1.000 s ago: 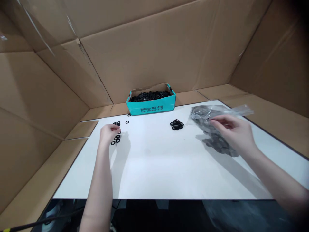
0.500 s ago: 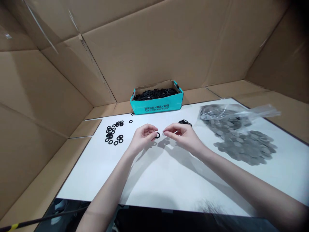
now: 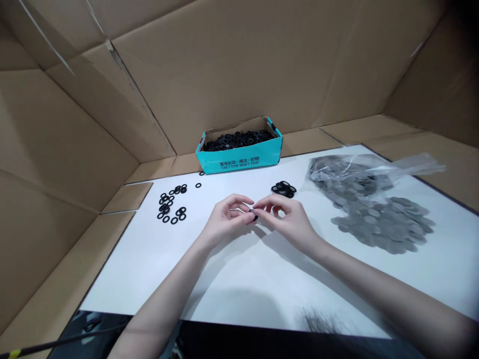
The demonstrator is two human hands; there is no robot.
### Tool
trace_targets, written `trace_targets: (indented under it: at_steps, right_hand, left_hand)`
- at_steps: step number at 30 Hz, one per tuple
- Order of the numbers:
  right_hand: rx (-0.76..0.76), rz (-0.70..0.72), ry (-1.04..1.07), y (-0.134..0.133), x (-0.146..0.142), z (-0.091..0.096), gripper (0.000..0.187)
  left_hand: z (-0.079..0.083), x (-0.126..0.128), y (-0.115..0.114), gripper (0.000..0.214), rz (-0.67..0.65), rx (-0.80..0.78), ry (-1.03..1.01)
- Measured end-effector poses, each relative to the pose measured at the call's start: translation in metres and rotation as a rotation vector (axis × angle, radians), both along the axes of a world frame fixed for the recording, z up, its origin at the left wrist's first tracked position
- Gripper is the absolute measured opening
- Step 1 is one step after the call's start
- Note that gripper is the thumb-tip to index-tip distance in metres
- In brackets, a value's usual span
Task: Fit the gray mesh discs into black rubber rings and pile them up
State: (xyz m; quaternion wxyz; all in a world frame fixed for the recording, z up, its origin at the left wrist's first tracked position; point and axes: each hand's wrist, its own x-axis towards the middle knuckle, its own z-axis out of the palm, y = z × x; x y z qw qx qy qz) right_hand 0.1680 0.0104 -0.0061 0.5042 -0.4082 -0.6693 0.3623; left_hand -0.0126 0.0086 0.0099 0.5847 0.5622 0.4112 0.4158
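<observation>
Pinches a black ring (image 3: 255,218) in left hand (image 3: 224,219), beside right hand (image 3: 292,218) of unclear grip; has grey discs (image 3: 389,228) right of both.

- A small black ring (image 3: 255,215), partly hidden, is pinched where the left hand (image 3: 229,215) and right hand (image 3: 288,215) meet.
- Loose black rings (image 3: 164,209) lie scattered at left.
- Gray discs (image 3: 389,225) lie overlapping in a heap at right.
</observation>
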Motion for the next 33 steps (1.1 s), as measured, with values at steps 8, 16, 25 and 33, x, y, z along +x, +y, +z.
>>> trace_targets:
  at_steps: [8,16,25,33]
  right_hand:
    - [0.044,0.024,-0.099,0.0,0.0,-0.009,0.013]
    - [0.079,0.009,-0.14,0.003,0.002,-0.019,0.01]
    - [0.021,0.068,-0.139,0.004,0.006,-0.015,0.01]
    - [-0.041,0.107,-0.131,0.002,0.007,-0.007,0.011]
  left_hand:
    - [-0.005,0.003,0.0,0.029,0.077,0.102,0.012]
    - [-0.014,0.009,-0.005,0.025,0.167,0.194,0.084]
    - [-0.011,0.008,-0.005,0.016,0.114,0.323,0.221]
    - [-0.011,0.007,-0.005,0.011,0.102,0.39,0.255]
